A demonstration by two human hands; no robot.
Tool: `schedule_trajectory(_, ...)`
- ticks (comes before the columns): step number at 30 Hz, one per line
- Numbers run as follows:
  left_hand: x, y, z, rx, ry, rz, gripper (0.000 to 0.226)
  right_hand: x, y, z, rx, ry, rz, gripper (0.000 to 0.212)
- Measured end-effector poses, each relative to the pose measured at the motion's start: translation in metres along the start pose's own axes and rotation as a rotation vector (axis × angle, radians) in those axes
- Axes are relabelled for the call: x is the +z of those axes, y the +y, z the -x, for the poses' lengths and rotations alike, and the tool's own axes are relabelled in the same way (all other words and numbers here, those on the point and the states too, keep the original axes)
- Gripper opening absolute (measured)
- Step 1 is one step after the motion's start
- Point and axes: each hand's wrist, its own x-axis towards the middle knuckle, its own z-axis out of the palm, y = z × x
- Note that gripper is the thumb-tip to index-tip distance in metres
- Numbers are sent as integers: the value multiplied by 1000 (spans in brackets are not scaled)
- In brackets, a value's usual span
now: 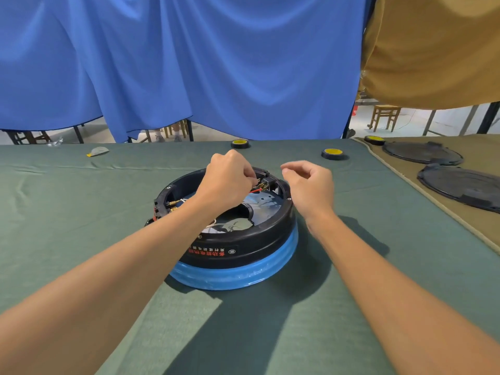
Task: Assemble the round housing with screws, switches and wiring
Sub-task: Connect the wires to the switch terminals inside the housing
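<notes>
Head view: the left hand (230, 180) is curled tight, its fingertips pinching the red wire (257, 189) just beside the black switch block (267, 181) on the far rim of the round housing (243, 255). The right hand (308, 185) is loosely curled and holds nothing, just right of that grip. The left forearm crosses the housing's opening. A tape roll (332, 153) lies beyond.

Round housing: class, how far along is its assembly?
Done: the round housing holds a switch at its left wall. In hand: the left hand pinches the red wire at the far socket; the right hand hovers empty. Left: two black covers lie unfitted on the tan mat.
</notes>
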Motion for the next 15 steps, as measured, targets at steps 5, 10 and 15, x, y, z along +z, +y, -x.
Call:
schedule_trajectory(5, 6, -2, -1, -12, 25, -45, 14, 3, 13, 1, 112, -71, -9, 20)
schedule_trajectory(10, 9, -1, 0, 10, 27, -174, 13, 4, 13, 2, 109, -79, -11, 18)
schedule_trajectory(15, 13, -2, -2, 7, 49, -200, 14, 4, 12, 3, 120, -80, -11, 19)
